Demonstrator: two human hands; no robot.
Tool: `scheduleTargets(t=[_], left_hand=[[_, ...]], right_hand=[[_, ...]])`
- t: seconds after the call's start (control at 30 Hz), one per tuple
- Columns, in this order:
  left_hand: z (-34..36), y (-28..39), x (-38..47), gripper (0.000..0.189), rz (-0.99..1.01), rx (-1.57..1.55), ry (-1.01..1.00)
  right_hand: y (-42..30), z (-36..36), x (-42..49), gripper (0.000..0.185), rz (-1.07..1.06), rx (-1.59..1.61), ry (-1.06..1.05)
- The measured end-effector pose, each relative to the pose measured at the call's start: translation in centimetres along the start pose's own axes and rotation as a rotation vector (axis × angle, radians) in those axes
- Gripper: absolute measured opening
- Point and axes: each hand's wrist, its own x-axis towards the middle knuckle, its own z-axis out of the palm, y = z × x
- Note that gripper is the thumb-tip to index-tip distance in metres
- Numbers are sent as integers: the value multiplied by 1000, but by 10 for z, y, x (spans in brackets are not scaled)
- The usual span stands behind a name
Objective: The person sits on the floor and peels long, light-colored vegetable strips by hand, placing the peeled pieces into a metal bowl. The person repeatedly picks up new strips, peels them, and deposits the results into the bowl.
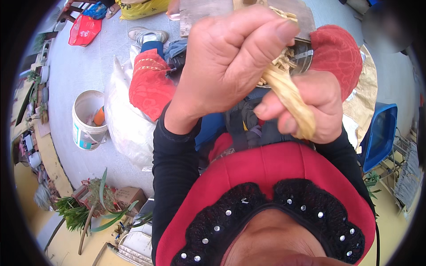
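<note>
My left hand (233,60) is closed in a fist high in front of me, with pale dried plant strands showing at its thumb. Lower and to the right, my right hand (309,106) grips the lower end of a flat, yellowish strip of dried plant fibre (289,94). The strip runs up to the underside of my left hand and looks slightly twisted. Behind both hands, partly hidden, short pale pieces of the same kind (284,61) lie in a round metal container (304,58). A worn wooden board (213,13) lies beyond it.
Red cloths (336,60) cover both knees. A white plastic sack (128,133) and a white bucket (88,119) with an orange thing inside stand left. A blue plastic bin (379,136) and a tan sheet (366,96) are right. Potted plants (71,212) stand lower left.
</note>
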Motion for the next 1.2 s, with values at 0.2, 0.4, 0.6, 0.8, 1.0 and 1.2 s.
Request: scheduleTargets(t=[0.2,0.4,0.6,0.8,1.0,1.2], left_hand=[[30,-39,-18,38,-364,-594,-78],[58,-105,-41,33,-559,-720,81],[41,-126,-57,8,-816,-623,-3],[44,-124,-76,14,-13,728,47],[52,-133,-87,36,-39,547,48],[50,-121,-77,40,-153,255,-5]], right_hand=[[28,-42,16,29,-89,71,270],[111,-79,23,18,-274,-833,436],[111,-82,17,11,-202,-1204,389],[143,-90,-12,18,169,-613,265],[150,-79,-22,25,525,485,278],[151,-83,-19,18,315,179,309]])
